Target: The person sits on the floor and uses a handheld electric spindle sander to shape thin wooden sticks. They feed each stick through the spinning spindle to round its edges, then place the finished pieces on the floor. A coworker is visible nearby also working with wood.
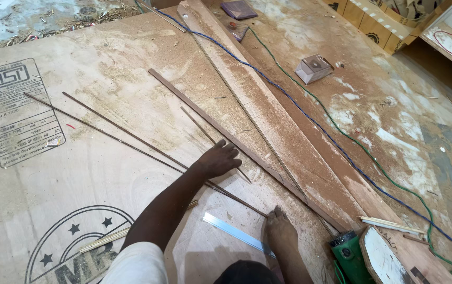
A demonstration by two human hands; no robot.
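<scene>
My left hand (218,159) lies flat, fingers stretched, on a large plywood sheet (105,158), pressing on thin dark wood strips (131,138) that run diagonally from upper left to lower right. My right hand (279,230) rests fingers-together on the sheet, at the right end of a flat metal ruler (231,230); whether it grips the ruler is unclear. A narrow brown batten (210,117) and a long dusty plank (268,118) lie just beyond both hands.
A blue cable (299,113) and a green cable (352,142) cross the sawdust floor on the right. A green power tool (349,255) and a white board offcut (384,257) sit at bottom right. A small grey box (314,68) and cardboard boxes (378,26) lie farther back.
</scene>
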